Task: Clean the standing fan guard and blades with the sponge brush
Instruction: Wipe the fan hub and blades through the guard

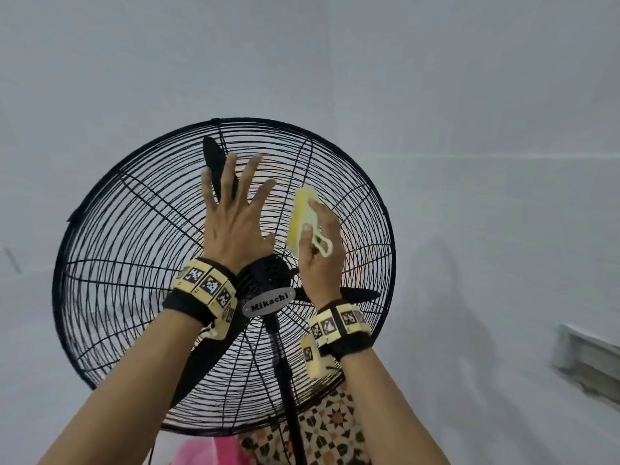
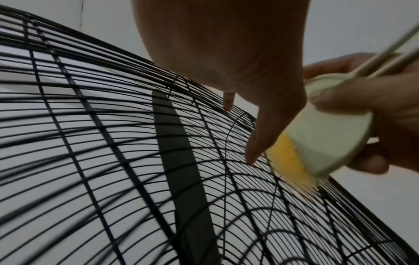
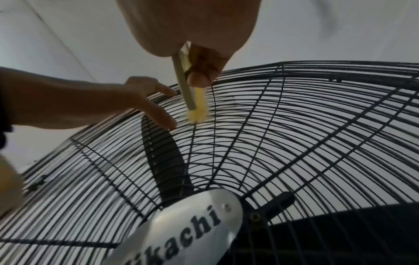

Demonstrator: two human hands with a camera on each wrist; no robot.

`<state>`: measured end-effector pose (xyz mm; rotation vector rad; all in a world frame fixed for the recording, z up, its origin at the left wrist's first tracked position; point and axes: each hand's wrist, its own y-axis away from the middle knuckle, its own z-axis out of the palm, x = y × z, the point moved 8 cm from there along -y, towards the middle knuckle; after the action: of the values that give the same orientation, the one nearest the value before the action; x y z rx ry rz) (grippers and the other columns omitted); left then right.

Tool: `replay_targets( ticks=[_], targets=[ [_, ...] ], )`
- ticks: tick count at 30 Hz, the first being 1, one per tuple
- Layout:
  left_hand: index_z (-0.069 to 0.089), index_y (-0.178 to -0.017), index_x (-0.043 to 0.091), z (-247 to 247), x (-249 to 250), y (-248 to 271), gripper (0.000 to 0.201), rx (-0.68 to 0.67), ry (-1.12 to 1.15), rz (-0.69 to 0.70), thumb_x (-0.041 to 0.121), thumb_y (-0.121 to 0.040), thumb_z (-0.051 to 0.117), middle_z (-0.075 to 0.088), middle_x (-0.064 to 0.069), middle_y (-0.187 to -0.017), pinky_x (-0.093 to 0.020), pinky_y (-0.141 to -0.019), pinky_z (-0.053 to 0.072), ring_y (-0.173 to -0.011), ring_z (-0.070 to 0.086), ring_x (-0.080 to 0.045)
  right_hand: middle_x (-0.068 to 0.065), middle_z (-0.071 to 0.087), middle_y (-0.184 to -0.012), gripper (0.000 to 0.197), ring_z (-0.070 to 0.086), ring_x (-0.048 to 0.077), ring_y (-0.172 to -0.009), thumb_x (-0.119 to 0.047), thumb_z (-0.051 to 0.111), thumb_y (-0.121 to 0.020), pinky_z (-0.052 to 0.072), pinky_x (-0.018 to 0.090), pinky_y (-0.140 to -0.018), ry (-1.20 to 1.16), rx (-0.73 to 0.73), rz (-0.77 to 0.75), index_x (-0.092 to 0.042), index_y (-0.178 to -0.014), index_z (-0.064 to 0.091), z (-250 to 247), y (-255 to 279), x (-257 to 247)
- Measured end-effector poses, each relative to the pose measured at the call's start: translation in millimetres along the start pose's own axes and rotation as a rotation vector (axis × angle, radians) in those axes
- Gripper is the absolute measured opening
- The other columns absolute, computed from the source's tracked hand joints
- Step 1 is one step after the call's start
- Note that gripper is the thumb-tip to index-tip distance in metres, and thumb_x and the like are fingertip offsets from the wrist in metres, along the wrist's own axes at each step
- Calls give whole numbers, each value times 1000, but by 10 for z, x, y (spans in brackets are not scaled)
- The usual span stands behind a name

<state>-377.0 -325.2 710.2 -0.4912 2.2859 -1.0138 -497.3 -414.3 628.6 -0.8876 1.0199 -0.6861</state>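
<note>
Left hand [image 1: 235, 223], fingers spread straight, rests on fan guard [image 1: 117, 263]; right hand [image 1: 322, 260] grips sponge brush [image 1: 302, 216] against the wires

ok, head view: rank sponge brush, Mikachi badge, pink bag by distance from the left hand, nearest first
1. sponge brush: just right of the left hand, held by the right hand on the guard's upper part.
2. Mikachi badge: at the fan's hub, below the left wrist.
3. pink bag: at the frame's bottom edge, under the guard.
</note>
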Motion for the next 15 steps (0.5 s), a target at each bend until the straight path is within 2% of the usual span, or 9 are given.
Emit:
replay_targets(
  ticks=[1, 2, 4, 6, 8, 10, 11, 13, 15],
  targets=[
    [41, -154, 26, -4, 10, -7, 105, -3, -4, 24, 63, -63, 79, -14, -7, -174, -71, -123, -2, -159, -13, -41, 1, 52, -142, 34, 57, -11, -113, -15, 49, -107, 53, 6, -71, -8, 13, 30, -16, -141, 53, -22, -34, 62],
    [40, -154, 24, 4, 15, -17, 106, -21, -2, 39, 64, -63, 79, -19, -6, -174, -71, -122, -5, -158, -17, -41, 1, 53, -140, 32, 60, -8, -111, -14, 49, -107, 54, 8, -67, -24, 108, 130, -18, -138, 55, -123, -27, 177],
    [37, -155, 22, 22, 18, -36, 110, -64, -8, 43, 66, -64, 80, -24, -4, -172, -73, -121, -7, -156, -22, -42, 3, 56, -136, 29, 68, 9, -108, -11, 48, -105, 56, 11, -62, -5, 363, 355, -17, -133, 57, -385, 134, 449],
    [35, -155, 21, 27, 30, -49, 111, -77, -24, 38, 67, -63, 78, -26, -2, -172, -75, -120, -8, -156, -24, -43, 8, 59, -134, 29, 69, 24, -106, -12, 49, -105, 60, 17, -64, 31, 423, 399, -19, -132, 55, -423, 204, 464],
    [36, -154, 21, 24, 47, -51, 111, -72, -22, 45, 68, -61, 77, -24, -1, -172, -76, -119, -8, -156, -24, -43, 9, 56, -138, 27, 69, 17, -105, -20, 48, -106, 59, 16, -63, 16, 279, 228, -23, -132, 54, -220, 89, 222],
    [39, -151, 20, 29, 41, -38, 112, -54, -8, 57, 69, -58, 78, -21, 0, -173, -77, -118, -7, -156, -22, -44, 5, 53, -139, 28, 66, -2, -103, -24, 45, -106, 56, 11, -62, 16, 86, 35, -20, -132, 55, -21, 9, -7],
    [40, -150, 19, 31, 24, -29, 112, -50, -4, 62, 69, -58, 80, -20, 0, -173, -77, -118, -7, -156, -21, -44, 2, 55, -135, 28, 64, -8, -98, -22, 46, -106, 55, 10, -60, 7, 70, 32, -18, -132, 56, -19, 3, 12],
    [40, -149, 20, 42, -19, -19, 112, -52, -5, 59, 68, -58, 82, -20, 0, -173, -77, -118, -5, -156, -21, -43, -9, 59, -121, 28, 67, -2, -86, -15, 47, -106, 53, 10, -55, -32, 252, 250, -11, -132, 56, -224, 105, 251],
    [38, -151, 20, 54, -49, -23, 111, -65, -2, 51, 65, -60, 83, -21, 0, -173, -77, -118, -4, -156, -22, -42, 1, 62, -121, 27, 70, 12, -87, -14, 47, -107, 52, 10, -53, -14, 410, 391, -12, -133, 55, -397, 278, 417]
  ],
)
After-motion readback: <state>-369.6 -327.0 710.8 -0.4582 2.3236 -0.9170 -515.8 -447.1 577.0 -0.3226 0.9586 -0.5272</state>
